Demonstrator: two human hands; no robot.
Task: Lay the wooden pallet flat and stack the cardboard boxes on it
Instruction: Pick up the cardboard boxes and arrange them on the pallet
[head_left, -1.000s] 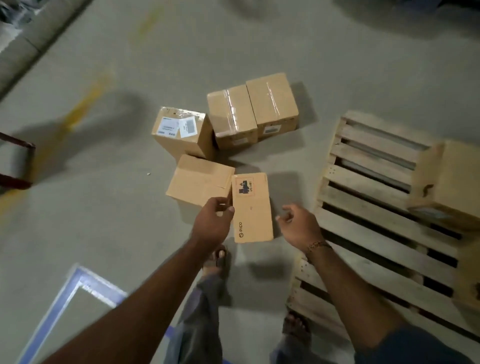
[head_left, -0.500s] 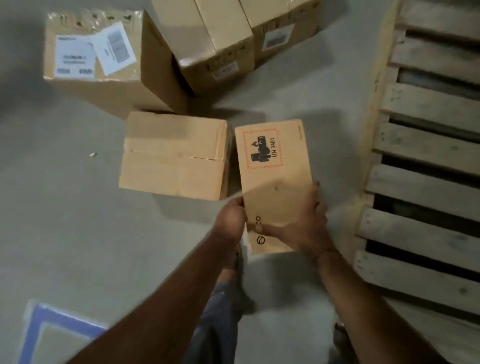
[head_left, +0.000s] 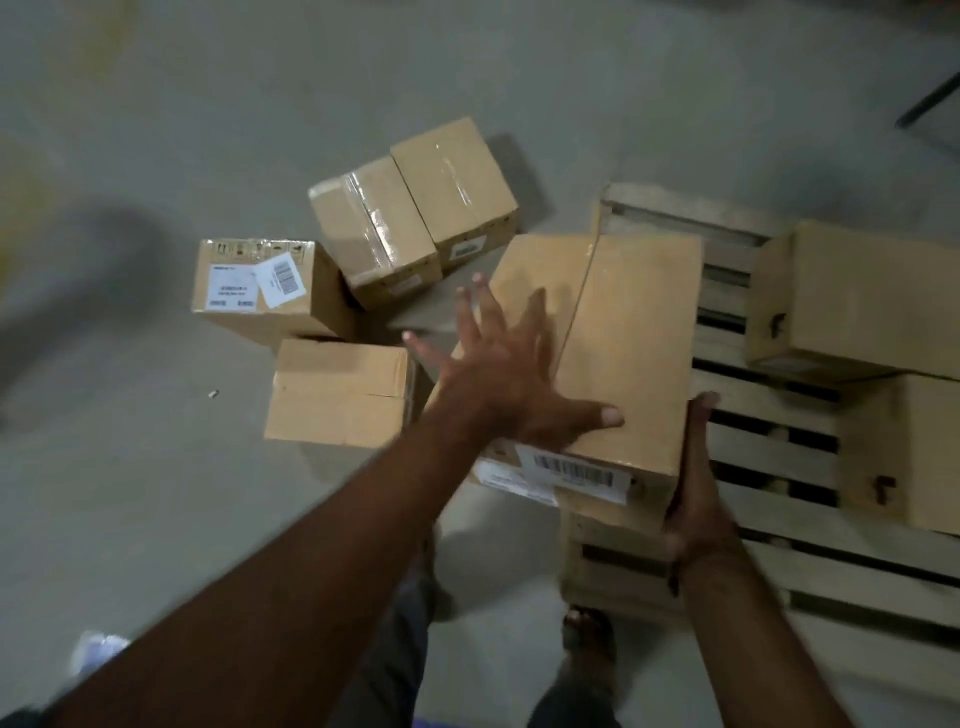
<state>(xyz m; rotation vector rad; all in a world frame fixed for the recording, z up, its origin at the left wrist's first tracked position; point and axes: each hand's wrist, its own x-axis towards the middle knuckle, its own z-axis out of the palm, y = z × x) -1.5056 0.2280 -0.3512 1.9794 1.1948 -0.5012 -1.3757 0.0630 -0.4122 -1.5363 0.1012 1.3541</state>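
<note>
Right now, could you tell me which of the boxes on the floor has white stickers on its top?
The leftmost box, just beyond the plain box: it alone has two white stickers on its top.

The grey concrete floor (head_left: 130, 493) bears a flat wooden pallet (head_left: 769, 460) and, left of it, 4 clustered cardboard boxes (head_left: 337, 395)

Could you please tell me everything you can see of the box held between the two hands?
The box is plain brown cardboard, long, with a white barcode label on its near end. It is held tilted over the near left corner of the pallet. The left hand presses flat, fingers spread, on its left face; the right hand lies against its right side.
</note>
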